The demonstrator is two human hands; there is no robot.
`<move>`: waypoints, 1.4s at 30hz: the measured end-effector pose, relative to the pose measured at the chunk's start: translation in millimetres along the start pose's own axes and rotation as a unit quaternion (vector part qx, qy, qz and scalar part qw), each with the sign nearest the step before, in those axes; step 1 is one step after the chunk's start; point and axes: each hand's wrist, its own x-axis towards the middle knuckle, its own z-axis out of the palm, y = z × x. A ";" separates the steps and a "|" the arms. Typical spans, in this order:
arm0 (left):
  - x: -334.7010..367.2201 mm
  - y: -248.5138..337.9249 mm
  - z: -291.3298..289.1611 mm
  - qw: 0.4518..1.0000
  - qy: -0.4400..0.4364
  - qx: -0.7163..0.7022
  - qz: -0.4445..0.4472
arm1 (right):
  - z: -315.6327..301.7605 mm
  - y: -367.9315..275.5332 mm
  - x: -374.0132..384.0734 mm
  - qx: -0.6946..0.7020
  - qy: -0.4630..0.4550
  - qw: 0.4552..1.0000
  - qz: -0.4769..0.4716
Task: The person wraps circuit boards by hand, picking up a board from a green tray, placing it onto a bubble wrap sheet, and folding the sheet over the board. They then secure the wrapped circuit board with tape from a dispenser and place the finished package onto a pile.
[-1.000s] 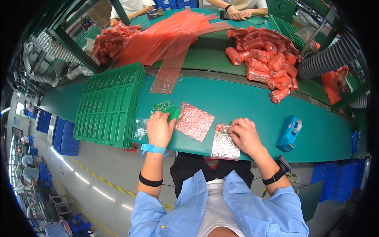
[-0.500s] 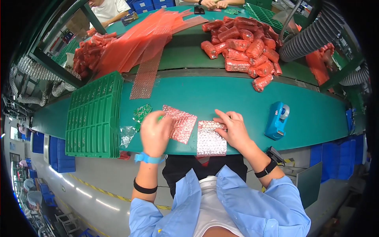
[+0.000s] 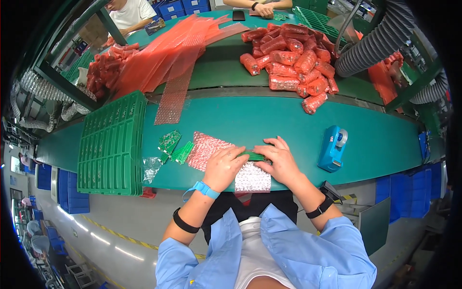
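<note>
My left hand [image 3: 223, 168] and my right hand [image 3: 280, 160] are closed on the two ends of a small stack of green circuit boards [image 3: 254, 156]. Under the stack lies a silvery-pink bubble-wrap sheet [image 3: 253, 179], its near end reaching the table's front edge. A second, pinker bubble-wrap piece [image 3: 204, 147] sits just left of it, partly covered by my left hand. Farther left rest a fanned group of green circuit boards [image 3: 182, 152] and another pile of boards [image 3: 169, 140]. My fingers hide the ends of the held stack.
A blue tape dispenser [image 3: 332, 149] stands right of my hands. Green slotted trays [image 3: 110, 149] lean at the left beside clear plastic film [image 3: 151, 168]. Red wrapped bundles [image 3: 293, 62] and long red bubble-wrap strips [image 3: 163, 62] lie beyond. Co-workers sit across the table.
My left hand has moved right from the pinker bubble wrap, and green boards now lie between both hands on the nearer sheet. The fanned boards at left have come into view.
</note>
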 end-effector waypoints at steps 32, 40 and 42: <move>-5.3 0.0 11.1 0.992 0.001 -0.080 -0.093 | -34.5 -23.0 30.2 0.389 0.106 0.886 0.227; -1.8 2.8 6.7 0.980 -0.020 -0.117 -0.158 | -29.6 -19.1 39.9 0.117 -0.043 0.986 0.111; 0.2 4.6 6.1 0.979 -0.022 -0.121 -0.161 | -20.5 -14.1 39.4 0.084 -0.050 0.993 0.070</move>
